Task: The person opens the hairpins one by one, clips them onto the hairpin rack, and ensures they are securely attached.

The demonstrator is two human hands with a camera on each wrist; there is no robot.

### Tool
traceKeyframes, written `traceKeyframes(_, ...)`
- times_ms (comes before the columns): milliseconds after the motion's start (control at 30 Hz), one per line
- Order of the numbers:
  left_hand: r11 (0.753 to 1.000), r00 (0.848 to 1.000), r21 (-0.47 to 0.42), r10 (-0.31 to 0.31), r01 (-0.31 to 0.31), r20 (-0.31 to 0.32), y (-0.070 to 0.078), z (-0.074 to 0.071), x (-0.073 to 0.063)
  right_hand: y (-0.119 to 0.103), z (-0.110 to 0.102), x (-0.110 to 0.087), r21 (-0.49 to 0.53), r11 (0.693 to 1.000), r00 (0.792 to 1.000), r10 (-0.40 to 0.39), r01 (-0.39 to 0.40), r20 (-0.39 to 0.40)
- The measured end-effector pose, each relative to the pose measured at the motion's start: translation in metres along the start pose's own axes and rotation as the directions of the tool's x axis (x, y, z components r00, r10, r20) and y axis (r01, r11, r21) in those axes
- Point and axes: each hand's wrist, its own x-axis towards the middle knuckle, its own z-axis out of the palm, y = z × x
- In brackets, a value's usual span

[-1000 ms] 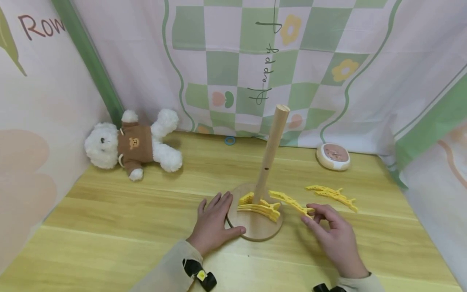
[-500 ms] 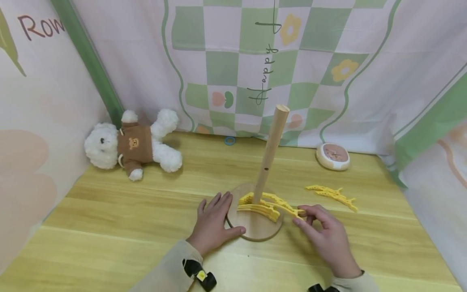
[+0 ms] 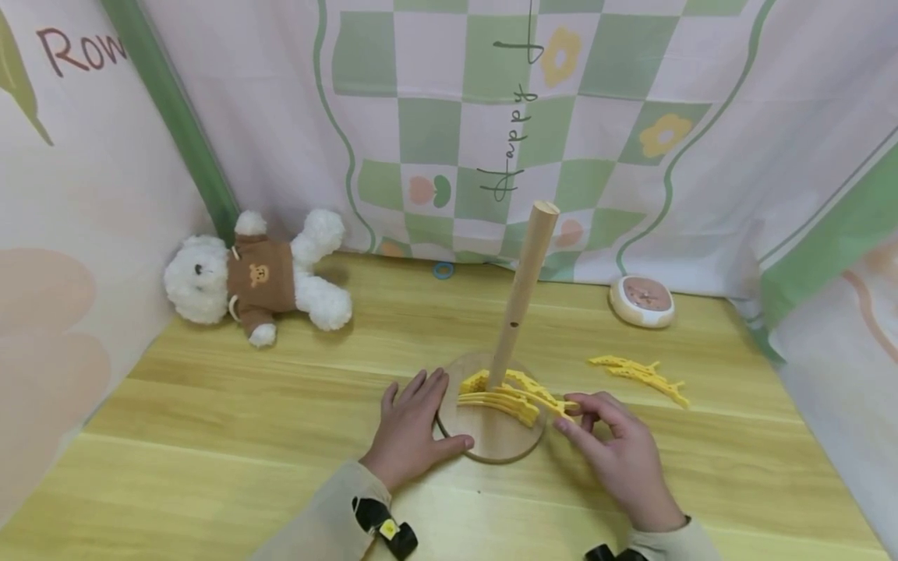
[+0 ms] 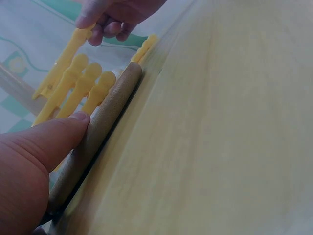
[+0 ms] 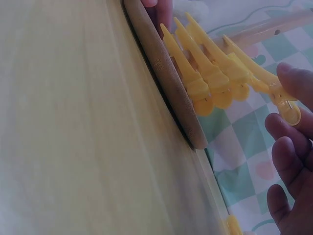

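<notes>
My right hand point(image 3: 620, 452) pinches the end of a yellow hair clip point(image 5: 254, 66) between thumb and forefinger. That clip reaches over the right side of a round wooden base point(image 3: 491, 448), its far end beside the upright wooden post point(image 3: 522, 288). Several stacked yellow hair clips point(image 5: 208, 76) lie on the base by the post's foot, just below the held one in the right wrist view. My left hand point(image 3: 414, 432) rests at the base's left edge, fingers extended and thumb point(image 4: 63, 134) on the rim near the stacked clips.
More yellow hair clips point(image 3: 641, 372) lie on the wooden table point(image 3: 245, 436) to the right. A white plush toy point(image 3: 263, 273) in a brown shirt lies back left. Behind are a small blue ring point(image 3: 443, 270), a round white device point(image 3: 641, 301) and a checkered curtain point(image 3: 484, 132).
My right hand has moved left, bringing the held hair clip from beside the base to over it, near the post. The left hand has stayed put.
</notes>
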Motion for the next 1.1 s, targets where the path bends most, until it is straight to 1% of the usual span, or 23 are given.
traceKeyframes(367,1.0,1.0,0.004,-0.007,0.007,-0.014,-0.002,0.0,0.0,0.001,0.004,0.004,-0.005,1.0,1.0,0.012,-0.012,0.025)
traceKeyframes(600,1.0,1.0,-0.007,-0.008,0.008,-0.002,0.0,-0.001,0.0,0.001,0.007,0.005,-0.013,1.0,0.999,0.009,-0.009,0.042)
traceKeyframes(1100,1.0,1.0,0.003,-0.005,0.005,-0.002,0.002,-0.001,0.001,-0.001,0.012,0.007,-0.015,0.998,0.996,0.055,-0.054,0.064)
